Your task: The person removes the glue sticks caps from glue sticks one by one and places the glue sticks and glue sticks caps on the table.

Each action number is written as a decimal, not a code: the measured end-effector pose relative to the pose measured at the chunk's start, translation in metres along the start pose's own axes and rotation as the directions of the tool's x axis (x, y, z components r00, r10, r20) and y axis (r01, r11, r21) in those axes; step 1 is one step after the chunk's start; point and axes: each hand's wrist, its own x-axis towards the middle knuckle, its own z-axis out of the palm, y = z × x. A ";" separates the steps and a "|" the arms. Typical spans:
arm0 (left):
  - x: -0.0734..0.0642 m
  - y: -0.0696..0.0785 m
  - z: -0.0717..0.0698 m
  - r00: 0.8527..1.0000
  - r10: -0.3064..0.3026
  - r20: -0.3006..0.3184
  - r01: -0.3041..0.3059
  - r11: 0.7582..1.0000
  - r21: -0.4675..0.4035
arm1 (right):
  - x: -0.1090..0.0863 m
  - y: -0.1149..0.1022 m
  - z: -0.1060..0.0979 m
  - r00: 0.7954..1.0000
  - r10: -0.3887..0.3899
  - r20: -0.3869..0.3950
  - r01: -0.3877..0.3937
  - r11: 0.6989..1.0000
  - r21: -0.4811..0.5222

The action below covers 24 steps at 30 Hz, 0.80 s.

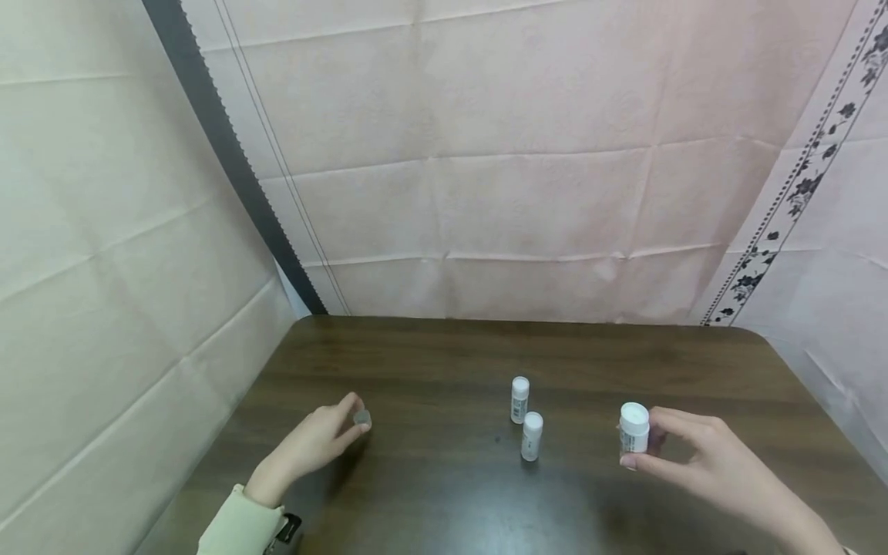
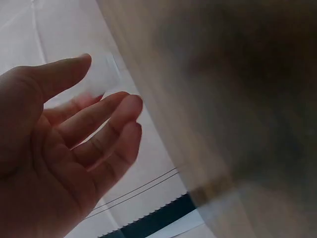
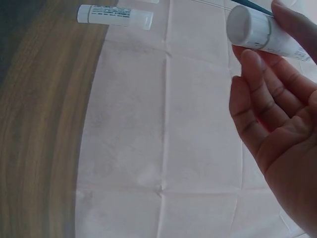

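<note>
Right fingers (image 1: 655, 465): I see them pinching a white-capped bottle (image 1: 634, 436); probably light, stiff, best held by its sides.
Left fingers (image 1: 352, 437): pinching a clear piece (image 1: 362, 417).
Two vials (image 1: 531, 441): upright between, on the table (image 1: 416, 362).

Right hand (image 3: 285, 129) at right edge, pinching white bottle (image 3: 262, 32) between thumb (image 3: 296, 22) and fingers; bottle sideways in view, round end facing left, small print along side; remaining fingers bent, palm visible; second white bottle (image 3: 116, 16) upper left, well apart, dark lettering on side; brown wood-grain tabletop (image 3: 39, 124) at left; pale creased cloth (image 3: 129, 124) filling middle
</note>
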 end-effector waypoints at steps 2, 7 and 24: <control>0.000 -0.002 0.003 1.000 -0.010 0.012 0.010 1.000 0.024 | 0.000 0.000 0.000 1.000 -0.011 -0.012 0.010 1.000 -0.006; -0.001 -0.003 0.007 0.999 -0.045 -0.002 0.045 0.996 0.075 | 0.001 -0.002 -0.001 0.999 -0.020 -0.031 0.018 0.999 -0.038; -0.001 -0.004 0.009 0.995 -0.100 0.026 0.098 0.993 0.064 | -0.004 0.004 0.001 0.999 -0.030 -0.038 0.029 0.999 -0.029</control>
